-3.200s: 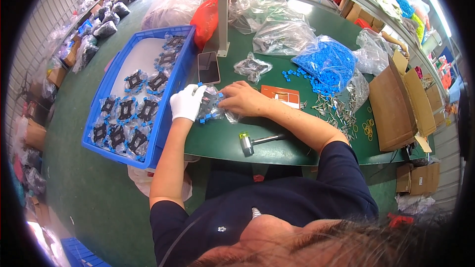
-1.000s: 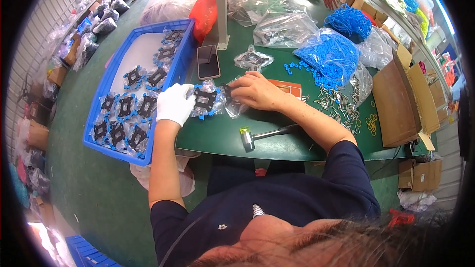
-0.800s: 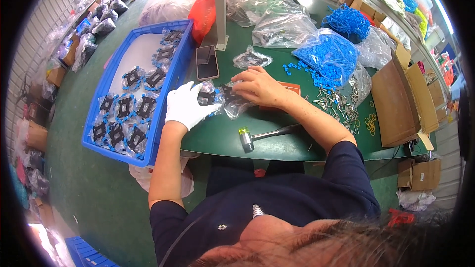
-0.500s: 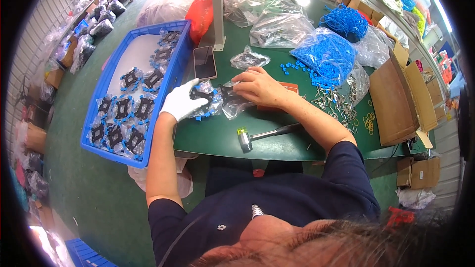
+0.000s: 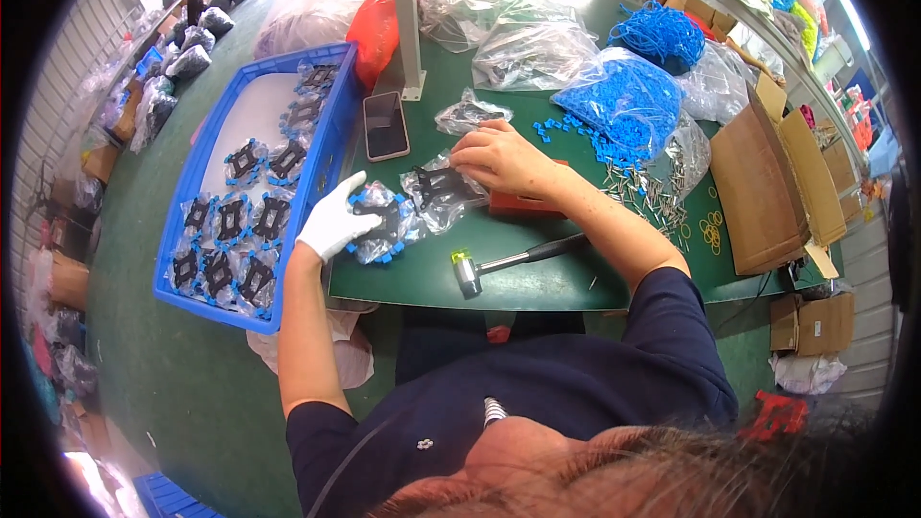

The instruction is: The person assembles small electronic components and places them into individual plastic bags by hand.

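Note:
On the green table lies a black plastic frame with blue clips in a clear bag [image 5: 384, 230]. My left hand [image 5: 331, 221], in a white glove, is at its left side, thumb and fingers spread, the thumb resting on the bag. Just to the right is another bagged black frame [image 5: 441, 186], with no blue clips that I can make out. My bare right hand [image 5: 499, 161] has its fingers curled over the right edge of this bag; the fingertips are partly hidden. A third clear bag with a dark part [image 5: 472, 115] lies beyond that hand. Under the right wrist shows an orange-red block [image 5: 518, 203].
A blue tray [image 5: 165, 259] of bagged frames stands left, beside a phone [image 5: 386, 127]. A mallet [image 5: 468, 275] lies near the front edge. Rightward are loose metal pins [image 5: 652, 194], a bag of blue clips [image 5: 624, 105], yellow rubber bands [image 5: 711, 230] and a cardboard box [image 5: 767, 201].
The clipped frame has shifted left and toward me along with my left hand, whose fingers are spread wider. It now lies flatter. My right hand has stayed at the other bag.

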The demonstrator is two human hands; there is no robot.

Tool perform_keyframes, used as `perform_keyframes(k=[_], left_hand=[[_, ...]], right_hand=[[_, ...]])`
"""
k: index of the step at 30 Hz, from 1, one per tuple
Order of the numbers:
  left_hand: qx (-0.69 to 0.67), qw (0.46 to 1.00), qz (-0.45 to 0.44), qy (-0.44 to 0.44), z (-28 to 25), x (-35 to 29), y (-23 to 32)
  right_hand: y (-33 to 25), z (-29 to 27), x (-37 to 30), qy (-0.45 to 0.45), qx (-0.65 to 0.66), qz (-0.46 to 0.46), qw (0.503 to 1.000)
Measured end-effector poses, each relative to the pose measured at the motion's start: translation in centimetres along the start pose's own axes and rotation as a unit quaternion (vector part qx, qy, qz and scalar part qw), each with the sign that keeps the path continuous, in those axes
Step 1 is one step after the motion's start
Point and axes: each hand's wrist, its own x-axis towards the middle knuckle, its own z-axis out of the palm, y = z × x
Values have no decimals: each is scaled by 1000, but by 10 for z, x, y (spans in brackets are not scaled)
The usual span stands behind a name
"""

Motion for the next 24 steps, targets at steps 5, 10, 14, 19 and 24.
perform_keyframes(k=[5,10,14,19,24], left_hand=[[-218,974,49,42,12,-35,-8],[-444,889,58,89,8,-64,-21],[-630,764,123,55,20,-79,-26],[-823,556,112,-25,41,-79,-50],[-596,792,106,77,34,-78,-8]], right_hand=[[-7,-14,-9,-16,-5,0,1000],[-12,-25,-14,0,-5,6,1000],[-21,-31,-20,32,-6,7,999],[-40,-42,-24,79,-2,20,997],[-42,-42,-29,89,1,31,996]])
